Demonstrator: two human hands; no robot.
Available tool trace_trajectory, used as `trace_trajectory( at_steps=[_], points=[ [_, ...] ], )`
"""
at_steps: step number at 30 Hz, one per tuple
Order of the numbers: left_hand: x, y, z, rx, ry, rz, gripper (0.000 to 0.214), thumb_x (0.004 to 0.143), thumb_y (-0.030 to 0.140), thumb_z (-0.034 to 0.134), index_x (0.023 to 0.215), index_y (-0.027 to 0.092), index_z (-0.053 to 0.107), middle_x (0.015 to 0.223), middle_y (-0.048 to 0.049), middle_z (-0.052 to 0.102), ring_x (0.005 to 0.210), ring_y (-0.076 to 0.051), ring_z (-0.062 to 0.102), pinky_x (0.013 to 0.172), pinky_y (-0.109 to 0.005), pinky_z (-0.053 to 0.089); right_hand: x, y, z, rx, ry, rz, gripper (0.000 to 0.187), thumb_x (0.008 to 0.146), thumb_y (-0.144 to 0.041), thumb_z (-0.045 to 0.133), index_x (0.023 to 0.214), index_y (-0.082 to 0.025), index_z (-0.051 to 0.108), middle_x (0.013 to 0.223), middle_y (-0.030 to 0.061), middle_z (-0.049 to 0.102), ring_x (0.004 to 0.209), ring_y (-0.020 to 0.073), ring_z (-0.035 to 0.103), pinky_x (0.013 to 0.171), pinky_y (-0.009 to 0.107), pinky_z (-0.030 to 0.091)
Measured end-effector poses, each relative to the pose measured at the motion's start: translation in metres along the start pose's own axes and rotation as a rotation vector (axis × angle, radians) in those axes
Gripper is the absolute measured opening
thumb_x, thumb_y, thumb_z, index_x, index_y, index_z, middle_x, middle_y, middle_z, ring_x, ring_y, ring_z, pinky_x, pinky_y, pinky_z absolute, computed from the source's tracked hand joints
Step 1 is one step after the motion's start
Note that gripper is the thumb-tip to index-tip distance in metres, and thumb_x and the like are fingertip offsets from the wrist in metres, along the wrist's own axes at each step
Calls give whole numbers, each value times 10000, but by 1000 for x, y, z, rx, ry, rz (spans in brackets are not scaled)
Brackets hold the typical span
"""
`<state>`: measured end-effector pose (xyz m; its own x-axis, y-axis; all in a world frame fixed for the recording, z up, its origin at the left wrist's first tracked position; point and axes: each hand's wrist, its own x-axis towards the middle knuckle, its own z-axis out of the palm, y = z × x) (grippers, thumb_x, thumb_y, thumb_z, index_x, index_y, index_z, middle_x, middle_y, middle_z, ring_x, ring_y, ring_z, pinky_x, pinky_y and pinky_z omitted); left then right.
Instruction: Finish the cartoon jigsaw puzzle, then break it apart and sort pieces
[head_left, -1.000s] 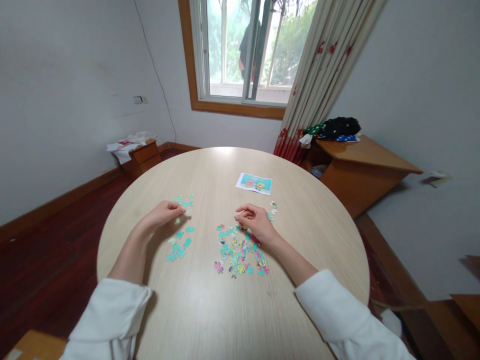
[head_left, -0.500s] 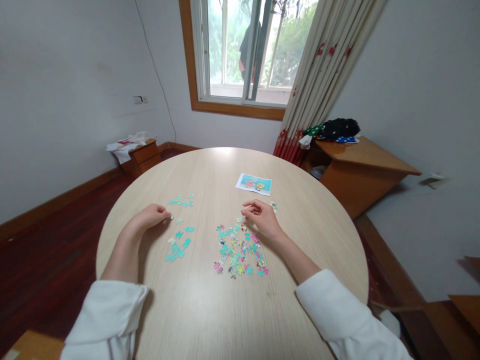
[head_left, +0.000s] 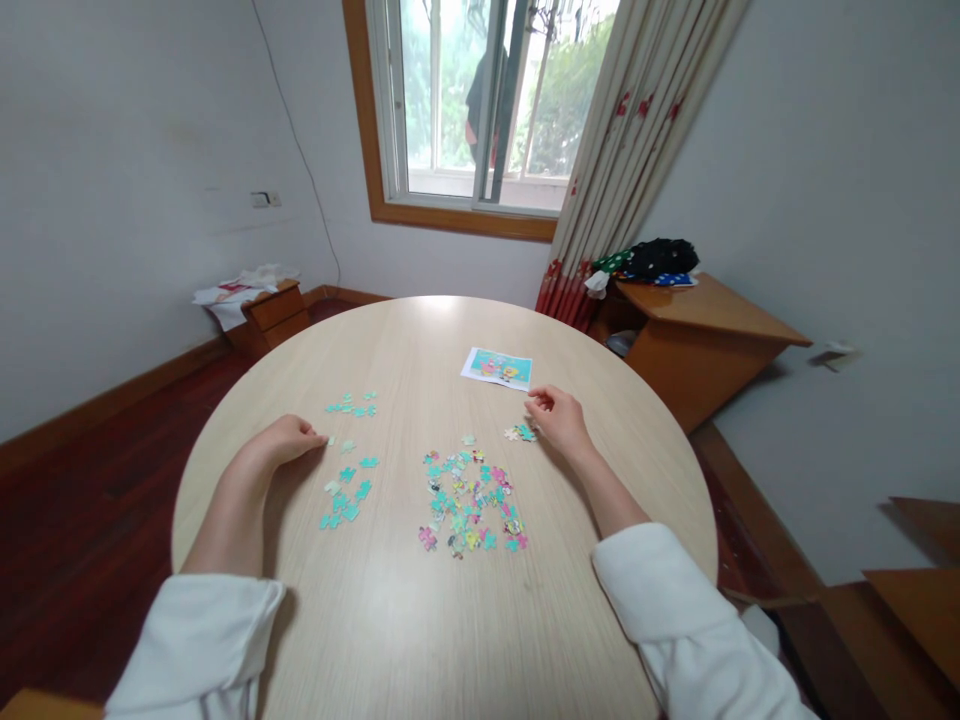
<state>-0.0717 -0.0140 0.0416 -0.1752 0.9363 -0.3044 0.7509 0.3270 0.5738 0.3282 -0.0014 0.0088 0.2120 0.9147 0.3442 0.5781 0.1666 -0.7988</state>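
On the left of the table, my left hand pinches a small pale green puzzle piece at its fingertips, close to the tabletop. Another pale piece lies just right of it. Further right, my right hand hovers with loosely curled fingers, a gap showing between thumb and fingers; I see nothing in them. Below its fingertips are a few puzzle pieces, partly covered by the hand. A mixed pile of puzzle pieces, turquoise, pink and yellow, spreads over the table's middle.
The round wooden table carries a printed cartoon picture beyond my right hand. Turquoise pieces form two groups at left, an upper group and a lower group. A wooden desk with cloths stands beyond the right edge.
My right hand has moved right, from above the central pile to the small group near the picture. The left hand stays almost in place. The whole view has shifted slightly.
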Motion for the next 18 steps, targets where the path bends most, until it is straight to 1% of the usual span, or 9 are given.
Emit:
trace_trajectory(
  at_steps=[1,3,6,7,9,12,15,18],
  points=[
    [0,0,0,0,-5,8,265,478,290,639,357,182,429,343,36,360,374,-81,282,413,-223,180,0,1,-1,-40,-26,-14,124,660,-229,575,721,-151,650,610,20,602,572,143,532,593,288,422],
    [-1,0,0,-11,-27,18,275,488,292,634,362,187,414,348,41,347,369,-78,274,412,-222,178,-1,2,-3,-95,-121,-32,110,667,-223,585,674,-149,665,637,42,623,606,154,543,615,296,418],
    [-3,2,1,-73,-33,26,263,530,317,614,398,188,427,368,37,359,369,-81,290,414,-221,186,-5,2,-3,-107,-288,-81,148,656,-261,648,732,-145,699,741,62,648,678,163,560,654,301,425],
    [-4,3,2,-98,-11,34,266,548,325,602,406,189,423,374,37,356,372,-81,292,417,-221,187,-6,2,-3,-106,-335,-105,174,645,-273,673,761,-148,706,781,66,650,703,165,564,666,300,429],
    [-7,8,4,-148,75,69,293,585,336,571,411,196,381,380,46,320,381,-76,277,424,-221,181,-8,1,-3,-125,-404,-141,185,626,-272,706,774,-161,710,826,65,645,739,167,570,687,298,432],
    [-11,18,12,-216,238,152,318,624,349,536,434,205,326,402,61,265,407,-72,251,436,-222,178,-10,-3,-3,-205,-438,-133,103,638,-249,706,715,-180,701,804,48,637,745,167,570,703,297,420],
    [-13,30,23,-293,370,219,313,648,366,510,462,207,314,434,63,260,441,-75,256,449,-224,198,-10,-8,-4,-270,-412,-116,85,624,-242,720,669,-185,677,772,35,633,734,169,559,707,302,399],
    [-16,42,38,-362,419,305,323,662,400,500,484,207,311,459,61,272,475,-80,270,465,-224,221,-11,-12,-5,-227,-414,-95,96,609,-224,723,645,-179,647,706,19,622,676,155,539,652,287,382]
  ],
)
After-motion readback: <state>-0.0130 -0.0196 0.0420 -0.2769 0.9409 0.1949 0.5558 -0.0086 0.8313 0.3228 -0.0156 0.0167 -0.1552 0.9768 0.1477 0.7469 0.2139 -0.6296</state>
